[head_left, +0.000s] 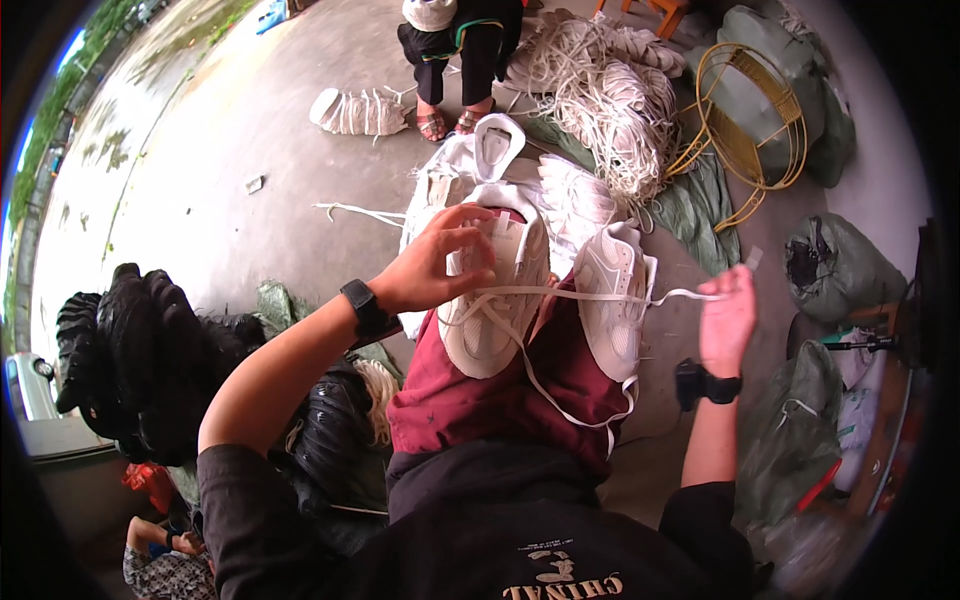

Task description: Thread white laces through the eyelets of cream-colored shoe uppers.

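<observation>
A cream-white sneaker (482,345) lies across my lap, its toe toward me. My left hand (445,260) curls over its upper, with bent fingers resting at the eyelets and tongue. Out to the right, my right hand (728,308) is closed on a white shoelace (610,296), which stretches nearly level from that sneaker. Another loose length of lace hangs over my dark red trousers (440,410). A matching sneaker (612,290) sits on my right thigh. Just beyond my knees are more white shoes (497,148), partly overlapping one another.
Ahead sits a person in sandals (432,124), beside a lace-wrapped white bundle (360,112). A heap of white laces (610,90) and a yellow metal rack (745,120) stand at far right. Black bundles (145,350) lie left; green sacks (840,265) line the right wall.
</observation>
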Demonstrator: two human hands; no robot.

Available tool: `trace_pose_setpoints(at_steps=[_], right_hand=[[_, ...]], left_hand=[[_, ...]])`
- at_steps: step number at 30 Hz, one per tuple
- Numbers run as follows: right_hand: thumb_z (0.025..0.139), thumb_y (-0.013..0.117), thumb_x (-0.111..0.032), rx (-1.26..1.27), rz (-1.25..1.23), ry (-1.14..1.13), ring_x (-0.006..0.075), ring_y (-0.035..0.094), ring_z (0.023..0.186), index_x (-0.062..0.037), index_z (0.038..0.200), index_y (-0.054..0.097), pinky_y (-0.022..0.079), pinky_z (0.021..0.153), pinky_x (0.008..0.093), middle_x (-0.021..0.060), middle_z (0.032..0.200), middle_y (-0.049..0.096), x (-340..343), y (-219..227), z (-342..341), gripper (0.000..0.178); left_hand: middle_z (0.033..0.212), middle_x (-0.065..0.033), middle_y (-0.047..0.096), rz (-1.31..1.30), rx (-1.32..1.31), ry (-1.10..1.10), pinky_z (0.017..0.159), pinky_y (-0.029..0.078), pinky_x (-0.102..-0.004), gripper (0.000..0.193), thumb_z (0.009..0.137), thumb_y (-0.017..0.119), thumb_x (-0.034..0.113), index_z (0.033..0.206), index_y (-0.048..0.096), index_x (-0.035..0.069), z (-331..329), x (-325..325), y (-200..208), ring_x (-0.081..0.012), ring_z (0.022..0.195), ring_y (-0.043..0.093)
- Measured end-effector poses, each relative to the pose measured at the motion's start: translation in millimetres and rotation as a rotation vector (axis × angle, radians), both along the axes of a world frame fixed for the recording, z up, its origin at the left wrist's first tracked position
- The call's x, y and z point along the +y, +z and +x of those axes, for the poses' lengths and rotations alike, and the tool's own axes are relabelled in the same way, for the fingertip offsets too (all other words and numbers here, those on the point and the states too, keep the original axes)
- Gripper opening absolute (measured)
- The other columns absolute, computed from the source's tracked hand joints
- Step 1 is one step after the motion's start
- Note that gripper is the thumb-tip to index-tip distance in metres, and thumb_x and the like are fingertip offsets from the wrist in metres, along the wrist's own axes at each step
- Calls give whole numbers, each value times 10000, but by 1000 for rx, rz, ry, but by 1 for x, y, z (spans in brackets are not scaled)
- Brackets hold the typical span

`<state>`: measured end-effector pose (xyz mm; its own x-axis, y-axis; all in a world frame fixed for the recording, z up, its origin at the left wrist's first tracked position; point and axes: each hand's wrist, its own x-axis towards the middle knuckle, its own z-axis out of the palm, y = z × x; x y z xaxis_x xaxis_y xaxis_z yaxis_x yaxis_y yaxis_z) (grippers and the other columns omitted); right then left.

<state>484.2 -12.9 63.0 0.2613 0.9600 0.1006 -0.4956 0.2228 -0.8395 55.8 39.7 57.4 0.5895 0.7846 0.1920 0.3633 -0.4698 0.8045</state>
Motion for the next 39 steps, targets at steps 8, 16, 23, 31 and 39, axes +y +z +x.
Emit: trace_pose_setpoints(at_steps=[8,16,23,31,39], right_hand=[[894,663,-151,-911,-172,442,134,571,737,-22,990,522,465,682,292,53,902,562,-3,-22,-146,213],[838,725,-206,-1186,-264,386,200,591,698,33,967,522,477,706,347,129,802,590,7,-40,-155,339],[950,604,-157,-753,-180,756,40,550,709,23,888,658,461,633,231,-2,765,622,19,-22,-138,197],[989,543,-202,60,-324,401,27,253,428,-65,844,572,211,403,217,-87,569,303,34,-5,-72,202],[1012,505,-310,305,-364,439,32,323,491,-110,882,558,279,448,190,36,937,606,25,-11,-83,244]], left_hand=[[1413,-152,369,57,110,-118,1143,218,-478,240,711,825,229,814,644,110,13,-1,20,-351,1397,264],[1436,-169,355,59,118,-119,1149,203,-473,97,699,717,109,774,657,93,6,6,8,-353,1396,265],[1455,-132,348,-72,116,-104,1149,208,-458,79,721,713,135,758,669,82,1,7,7,-324,1396,276],[1467,-121,331,-95,88,-104,1158,191,-462,80,732,704,139,754,649,85,-1,5,5,-326,1403,264],[1479,-173,286,-4,30,-88,1155,190,-478,313,725,782,169,967,597,99,8,1,-9,-370,1424,203]])
